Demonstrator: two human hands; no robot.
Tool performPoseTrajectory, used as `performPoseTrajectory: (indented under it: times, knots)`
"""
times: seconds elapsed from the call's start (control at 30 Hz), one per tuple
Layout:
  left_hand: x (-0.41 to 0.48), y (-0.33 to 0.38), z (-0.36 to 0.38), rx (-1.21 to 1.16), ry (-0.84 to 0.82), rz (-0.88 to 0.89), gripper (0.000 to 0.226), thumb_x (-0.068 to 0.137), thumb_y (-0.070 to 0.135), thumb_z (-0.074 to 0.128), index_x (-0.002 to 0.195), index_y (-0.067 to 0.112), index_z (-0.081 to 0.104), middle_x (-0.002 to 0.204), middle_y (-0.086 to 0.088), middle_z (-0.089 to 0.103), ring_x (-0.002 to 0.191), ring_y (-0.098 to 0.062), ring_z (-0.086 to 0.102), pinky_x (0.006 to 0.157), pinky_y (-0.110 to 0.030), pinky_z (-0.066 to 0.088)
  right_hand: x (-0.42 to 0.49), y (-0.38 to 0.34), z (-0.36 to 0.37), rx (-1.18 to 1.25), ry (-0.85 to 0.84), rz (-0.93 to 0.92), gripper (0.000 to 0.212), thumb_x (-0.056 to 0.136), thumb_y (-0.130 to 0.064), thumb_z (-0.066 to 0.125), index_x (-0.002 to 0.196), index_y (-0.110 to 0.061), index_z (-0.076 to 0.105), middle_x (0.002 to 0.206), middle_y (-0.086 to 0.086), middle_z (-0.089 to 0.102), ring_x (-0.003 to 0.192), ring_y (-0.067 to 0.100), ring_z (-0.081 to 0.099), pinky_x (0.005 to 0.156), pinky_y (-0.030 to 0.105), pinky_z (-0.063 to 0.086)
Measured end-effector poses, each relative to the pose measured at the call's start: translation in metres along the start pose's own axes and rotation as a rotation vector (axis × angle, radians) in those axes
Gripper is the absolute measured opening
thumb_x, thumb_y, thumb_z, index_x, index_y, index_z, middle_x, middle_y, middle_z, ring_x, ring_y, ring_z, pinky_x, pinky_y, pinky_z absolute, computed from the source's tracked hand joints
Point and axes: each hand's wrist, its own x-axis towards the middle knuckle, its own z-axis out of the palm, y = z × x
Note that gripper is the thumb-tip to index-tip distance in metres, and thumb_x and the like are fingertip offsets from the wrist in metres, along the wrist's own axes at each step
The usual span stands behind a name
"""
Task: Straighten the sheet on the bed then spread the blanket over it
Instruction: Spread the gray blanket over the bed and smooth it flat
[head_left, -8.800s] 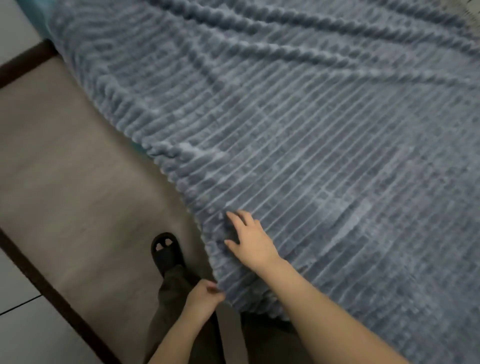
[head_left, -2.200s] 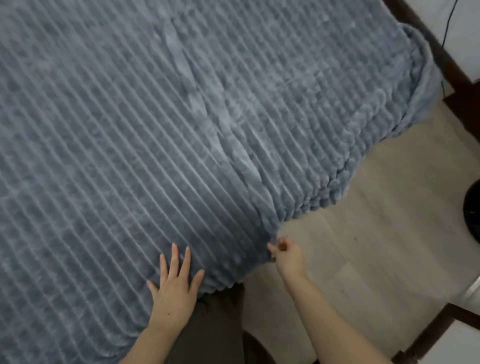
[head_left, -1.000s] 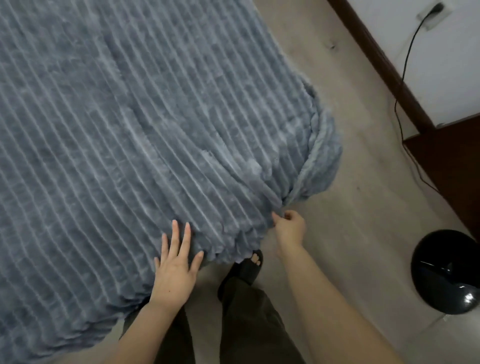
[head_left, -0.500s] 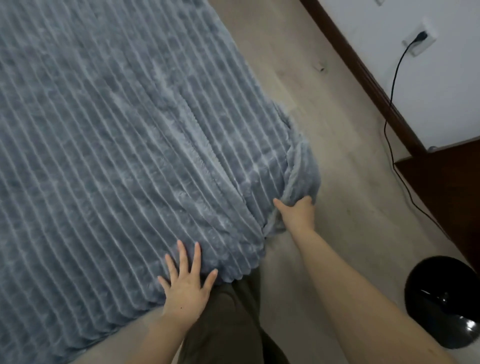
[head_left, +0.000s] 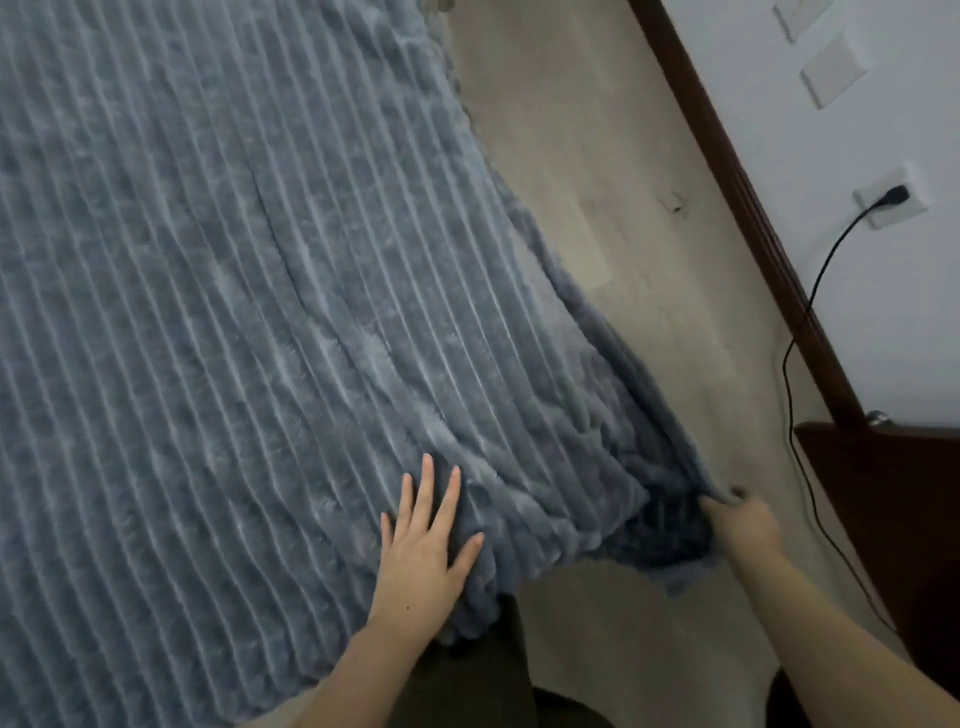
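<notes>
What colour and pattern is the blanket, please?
Grey-blue with raised ribbed stripes, on the blanket in the head view.

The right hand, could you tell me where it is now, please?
The right hand is at the head view's lower right, over the floor, gripping the blanket corner, right of the flat left hand.

The blanket (head_left: 234, 312) lay spread across the left and middle, with the floor (head_left: 597, 156) to its right and the wall (head_left: 883, 286) beyond that. The left grip (head_left: 423, 556) rested flat on the blanket near its near edge, while the right grip (head_left: 743, 525), well to its right, held the blanket's corner out over the floor. A cable (head_left: 795, 332) ran from a socket (head_left: 891, 202) on the wall down past a cabinet (head_left: 893, 493) against that wall.
</notes>
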Motion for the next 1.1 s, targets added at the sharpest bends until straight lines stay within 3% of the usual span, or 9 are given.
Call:
performPoseTrajectory:
  times: [0.17, 0.23, 0.4, 0.6, 0.77, 0.87, 1.0, 1.07, 1.1]
  knots:
    - [0.019, 0.029, 0.012, 0.003, -0.097, -0.080, 0.076, 0.092, 0.067, 0.028, 0.145, 0.044, -0.022, 0.150, 0.015, -0.041, 0.141, -0.015, -0.032, 0.118, -0.053, -0.001, -0.030, -0.085, 0.019, 0.256, -0.337, -0.409, 0.038, 0.092, -0.022, 0.063, 0.126, -0.005, 0.058, 0.122, 0.015, 0.063, 0.104, 0.021, 0.058, 0.093, 0.033, 0.046]
    - [0.019, 0.039, 0.015, -0.062, -0.054, -0.126, 0.076, 0.092, 0.065, 0.032, 0.152, 0.040, -0.007, 0.158, 0.014, -0.024, 0.147, -0.014, -0.020, 0.120, -0.046, 0.001, -0.047, -0.114, 0.037, 0.336, -0.449, -0.434, 0.034, 0.092, -0.023, 0.063, 0.120, -0.006, 0.059, 0.116, 0.012, 0.065, 0.101, 0.021, 0.061, 0.091, 0.034, 0.049]
    - [0.018, 0.055, 0.016, -0.221, 0.078, -0.235, 0.076, 0.092, 0.059, 0.044, 0.153, 0.033, 0.007, 0.160, 0.011, 0.003, 0.147, -0.013, 0.004, 0.122, -0.035, 0.010, -0.052, -0.141, 0.051, 0.308, -0.416, -0.378, 0.027, 0.084, -0.028, 0.073, 0.094, -0.006, 0.059, 0.092, 0.009, 0.067, 0.086, 0.026, 0.064, 0.083, 0.045, 0.054]
    - [0.021, 0.082, 0.012, -0.248, 0.151, -0.632, 0.107, 0.083, 0.071, 0.046, 0.145, 0.030, -0.032, 0.156, 0.002, -0.032, 0.148, -0.028, -0.013, 0.116, -0.058, 0.011, -0.024, -0.133, 0.016, 0.268, -0.618, -0.508, 0.023, 0.082, -0.024, 0.075, 0.085, -0.004, 0.065, 0.081, 0.007, 0.070, 0.078, 0.021, 0.068, 0.068, 0.029, 0.053]
    - [0.042, 0.111, 0.018, -0.375, -0.055, -0.788, 0.087, 0.091, 0.064, 0.037, 0.153, 0.030, -0.014, 0.156, -0.006, -0.033, 0.146, -0.038, -0.018, 0.115, -0.064, 0.015, 0.017, -0.135, -0.010, 0.111, -0.381, -0.577, 0.021, 0.085, -0.025, 0.072, 0.071, -0.016, 0.059, 0.070, 0.002, 0.063, 0.069, 0.019, 0.061, 0.059, 0.029, 0.045]
    - [0.067, 0.138, 0.013, -0.537, 0.081, -0.935, 0.101, 0.088, 0.066, 0.046, 0.154, 0.015, -0.011, 0.158, -0.013, -0.026, 0.146, -0.039, -0.016, 0.116, -0.063, 0.006, 0.039, -0.151, -0.015, -0.125, -0.568, -0.570, 0.019, 0.089, -0.024, 0.068, 0.077, -0.016, 0.056, 0.066, 0.003, 0.060, 0.062, 0.021, 0.059, 0.062, 0.035, 0.053]
    - [0.109, 0.182, 0.003, -0.650, 0.133, -0.990, 0.113, 0.080, 0.078, 0.040, 0.154, 0.008, -0.010, 0.158, -0.021, -0.021, 0.146, -0.044, -0.013, 0.115, -0.062, 0.001, 0.071, -0.206, -0.042, -0.173, -0.674, -0.682, 0.006, 0.094, -0.021, 0.059, 0.092, -0.017, 0.056, 0.074, -0.001, 0.062, 0.052, 0.009, 0.057, 0.049, 0.018, 0.043]
    - [0.124, 0.209, 0.008, -0.573, 0.026, -0.965, 0.124, 0.066, 0.093, 0.010, 0.151, 0.006, -0.017, 0.155, -0.027, -0.024, 0.142, -0.054, -0.011, 0.114, -0.063, 0.009, 0.082, -0.236, -0.059, -0.121, -0.664, -0.748, 0.005, 0.093, -0.014, 0.059, 0.099, -0.012, 0.059, 0.086, 0.002, 0.062, 0.068, 0.015, 0.060, 0.065, 0.026, 0.053]
    - [0.129, 0.223, 0.014, -0.566, 0.014, -0.963, 0.123, 0.066, 0.092, 0.009, 0.151, 0.008, -0.020, 0.154, -0.028, -0.027, 0.140, -0.057, -0.011, 0.113, -0.063, 0.013, 0.084, -0.251, -0.065, -0.122, -0.659, -0.786, 0.014, 0.093, -0.014, 0.060, 0.106, -0.009, 0.060, 0.091, 0.003, 0.062, 0.078, 0.018, 0.060, 0.078, 0.033, 0.054]
